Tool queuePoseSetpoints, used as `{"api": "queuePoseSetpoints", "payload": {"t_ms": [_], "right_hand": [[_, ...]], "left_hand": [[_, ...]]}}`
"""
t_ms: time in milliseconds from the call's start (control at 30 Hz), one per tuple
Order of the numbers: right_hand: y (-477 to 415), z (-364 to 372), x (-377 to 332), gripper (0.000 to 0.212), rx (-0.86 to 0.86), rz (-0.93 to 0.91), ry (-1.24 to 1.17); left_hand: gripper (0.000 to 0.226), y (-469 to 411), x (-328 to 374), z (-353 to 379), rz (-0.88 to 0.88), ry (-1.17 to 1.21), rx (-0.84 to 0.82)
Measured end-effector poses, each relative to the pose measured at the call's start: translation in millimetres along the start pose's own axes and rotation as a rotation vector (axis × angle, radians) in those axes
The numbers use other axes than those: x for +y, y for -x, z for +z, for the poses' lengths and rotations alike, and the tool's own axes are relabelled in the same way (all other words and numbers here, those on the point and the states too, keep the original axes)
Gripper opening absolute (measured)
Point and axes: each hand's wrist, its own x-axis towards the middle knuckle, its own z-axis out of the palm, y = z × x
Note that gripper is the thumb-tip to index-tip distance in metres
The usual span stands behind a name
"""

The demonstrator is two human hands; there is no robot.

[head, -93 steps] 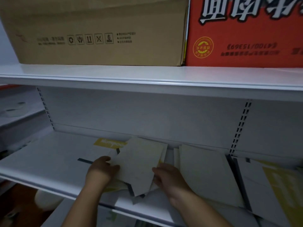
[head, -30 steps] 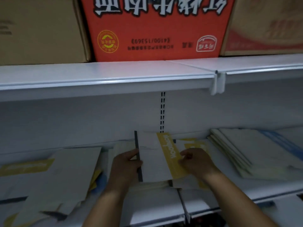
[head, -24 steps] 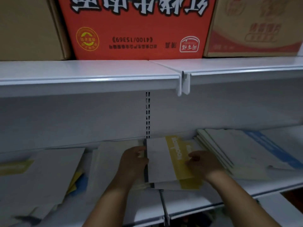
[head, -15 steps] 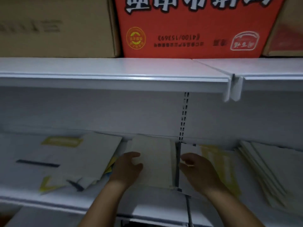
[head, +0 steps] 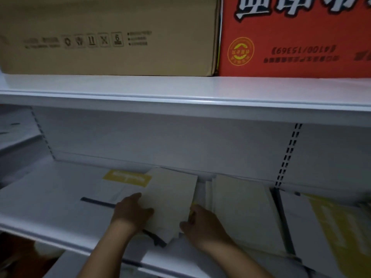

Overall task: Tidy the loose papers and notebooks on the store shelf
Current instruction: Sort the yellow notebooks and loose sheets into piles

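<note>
Change: hands have shifted left, from stack (head: 241, 213) to booklet (head: 170, 199), lower centre of shelf (head: 50, 207).
Grip: left hand (head: 131, 214) and right hand (head: 202, 226) clasp its side edges.
Meaning: stack looks squared (a judgement); booklet needs aligning next.

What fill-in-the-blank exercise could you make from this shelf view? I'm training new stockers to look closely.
1. The brown cardboard box stands to the ____ of the red box.
2. The print on the red box reads upside ____.
3. The left hand and right hand grip the cream notebook on the ____ shelf.
4. The label on the sheet behind that notebook is ____.
Missing words: left; down; lower; yellow.
</note>
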Motion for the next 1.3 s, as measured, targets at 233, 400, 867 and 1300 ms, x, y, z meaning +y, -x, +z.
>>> {"api": "queuePoseSetpoints", "payload": {"t_ms": [233, 400, 867, 1300], "right_hand": [[-13, -2, -6, 0.038, 0.182, 0.097, -0.235], [18, -62, 13, 0.023, 0.274, 0.071, -0.442], [20, -103, 60, 0.015, 0.399, 0.186, 0.181], [-94, 34, -65, 0.05, 0.082, 0.003, -0.208]], "left_hand": [[0.016, -17, 7, -19, -0.057, 0.871, -0.215], [0.03, -6, 45, -28, 0.055, 0.971, -0.439], [0.025, 4, 65, 24, 0.193, 0.395, -0.267], [0.013, -16, -76, -52, -0.106, 0.457, 0.435]]}}
